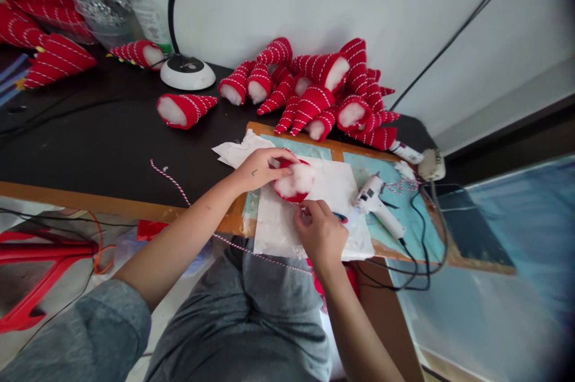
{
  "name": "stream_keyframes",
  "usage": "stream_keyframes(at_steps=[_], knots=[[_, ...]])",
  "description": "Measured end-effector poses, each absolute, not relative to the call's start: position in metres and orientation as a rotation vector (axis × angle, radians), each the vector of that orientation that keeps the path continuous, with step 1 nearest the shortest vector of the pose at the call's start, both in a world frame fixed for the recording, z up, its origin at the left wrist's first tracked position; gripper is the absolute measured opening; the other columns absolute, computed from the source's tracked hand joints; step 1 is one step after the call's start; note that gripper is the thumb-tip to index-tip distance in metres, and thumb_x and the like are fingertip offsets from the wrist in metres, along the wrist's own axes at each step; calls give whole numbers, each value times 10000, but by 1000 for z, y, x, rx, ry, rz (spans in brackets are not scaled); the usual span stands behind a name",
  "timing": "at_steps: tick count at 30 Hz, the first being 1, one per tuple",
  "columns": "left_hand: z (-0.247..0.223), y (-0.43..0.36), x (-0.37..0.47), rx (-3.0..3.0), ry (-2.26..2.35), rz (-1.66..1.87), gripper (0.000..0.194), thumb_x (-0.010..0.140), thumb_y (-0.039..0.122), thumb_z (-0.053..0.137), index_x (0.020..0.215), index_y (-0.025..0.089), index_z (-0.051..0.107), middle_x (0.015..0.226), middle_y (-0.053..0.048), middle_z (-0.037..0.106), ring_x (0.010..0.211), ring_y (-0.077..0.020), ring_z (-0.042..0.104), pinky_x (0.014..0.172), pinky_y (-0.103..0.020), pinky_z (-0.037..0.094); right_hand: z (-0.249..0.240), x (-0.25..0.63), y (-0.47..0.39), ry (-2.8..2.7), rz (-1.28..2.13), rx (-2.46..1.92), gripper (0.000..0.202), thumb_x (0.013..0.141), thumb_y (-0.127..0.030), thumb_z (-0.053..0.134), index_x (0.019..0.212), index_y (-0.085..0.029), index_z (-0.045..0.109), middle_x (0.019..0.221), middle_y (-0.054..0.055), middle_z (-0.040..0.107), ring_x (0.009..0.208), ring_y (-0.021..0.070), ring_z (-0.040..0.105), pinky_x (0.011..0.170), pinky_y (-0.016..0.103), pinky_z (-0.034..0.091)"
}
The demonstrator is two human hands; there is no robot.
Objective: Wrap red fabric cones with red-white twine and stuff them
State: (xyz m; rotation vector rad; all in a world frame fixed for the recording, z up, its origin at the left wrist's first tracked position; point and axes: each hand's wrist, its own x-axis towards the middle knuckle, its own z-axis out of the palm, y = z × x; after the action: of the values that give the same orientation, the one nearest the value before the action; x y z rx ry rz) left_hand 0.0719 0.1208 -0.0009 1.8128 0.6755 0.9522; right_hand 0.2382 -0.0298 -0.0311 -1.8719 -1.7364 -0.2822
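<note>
A red fabric cone with white stuffing (300,181) at its open end lies on white paper (276,232), its opening facing me. My left hand (263,167) is closed around its left side, thumb at the stuffing. At the cone's near rim, my right hand (324,232) pinches what looks like a thin red-and-white twisted cord; the fingertips partly hide it. A length of this cord (260,255) hangs across my lap, and another stretch lies on the table at the left. Scissors (341,217) show partly behind my right hand.
A white glue gun (380,205) with a black cable lies at the right. Stuffed red cones (314,103) are heaped against the wall, and a single cone (185,111) lies left of them. Behind it stands a lamp base (187,73). A red plastic stool (40,268) is at lower left.
</note>
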Motion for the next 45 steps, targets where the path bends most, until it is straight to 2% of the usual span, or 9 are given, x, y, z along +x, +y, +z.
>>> stream_keyframes(at_steps=[2, 8, 16, 23, 29, 36, 45], knots=[[-2, 122, 71, 1807, 672, 952, 229, 839, 232, 752, 1061, 182, 773, 1059, -63, 758, 946, -193, 680, 853, -313, 544, -30, 237, -30, -1712, -305, -1878, 121, 924, -221, 636, 910, -235, 755, 837, -31, 716, 663, 113, 606, 573, 259, 275], [-7, 119, 74, 1893, 680, 928, 244, 816, 131, 729, 1045, 203, 771, 1060, -49, 748, 934, -187, 667, 849, -314, 540, -29, 237, -33, -1700, -327, -1824, 109, 898, -208, 636, 881, -228, 742, 829, -26, 709, 666, 120, 617, 573, 268, 316], [-1, 112, 78, 2089, 650, 885, 261, 839, 102, 728, 1068, 222, 764, 1081, -46, 738, 999, -206, 651, 971, -370, 515, -30, 242, -33, -1660, -221, -1801, 110, 927, -212, 633, 903, -221, 740, 855, -17, 716, 712, 122, 647, 660, 245, 403], [-1, 110, 79, 2085, 672, 876, 260, 845, 96, 747, 1076, 213, 762, 1088, -50, 739, 1008, -208, 657, 988, -377, 517, -30, 238, -27, -1649, -277, -1905, 123, 960, -251, 643, 929, -227, 760, 875, -3, 723, 726, 139, 626, 626, 269, 331], [-2, 110, 81, 2079, 656, 889, 246, 859, 108, 749, 1079, 216, 756, 1105, -50, 736, 1019, -208, 656, 994, -383, 521, -21, 237, -21, -1648, -163, -1990, 112, 954, -273, 672, 947, -230, 775, 872, 5, 725, 731, 147, 607, 610, 274, 278], [-5, 109, 81, 2073, 616, 918, 234, 880, 134, 739, 1097, 221, 750, 1094, -49, 734, 1015, -201, 657, 995, -378, 517, -15, 237, -18, -1664, -128, -2038, 67, 932, -236, 696, 923, -218, 760, 861, -3, 703, 692, 126, 565, 582, 284, 228], [-6, 109, 82, 2089, 586, 953, 261, 864, 91, 747, 1091, 220, 745, 1082, -38, 738, 1005, -193, 655, 986, -370, 511, -22, 238, -22, -1696, -134, -2004, 73, 940, -228, 717, 983, -240, 775, 944, -11, 732, 749, 134, 621, 603, 275, 281]])
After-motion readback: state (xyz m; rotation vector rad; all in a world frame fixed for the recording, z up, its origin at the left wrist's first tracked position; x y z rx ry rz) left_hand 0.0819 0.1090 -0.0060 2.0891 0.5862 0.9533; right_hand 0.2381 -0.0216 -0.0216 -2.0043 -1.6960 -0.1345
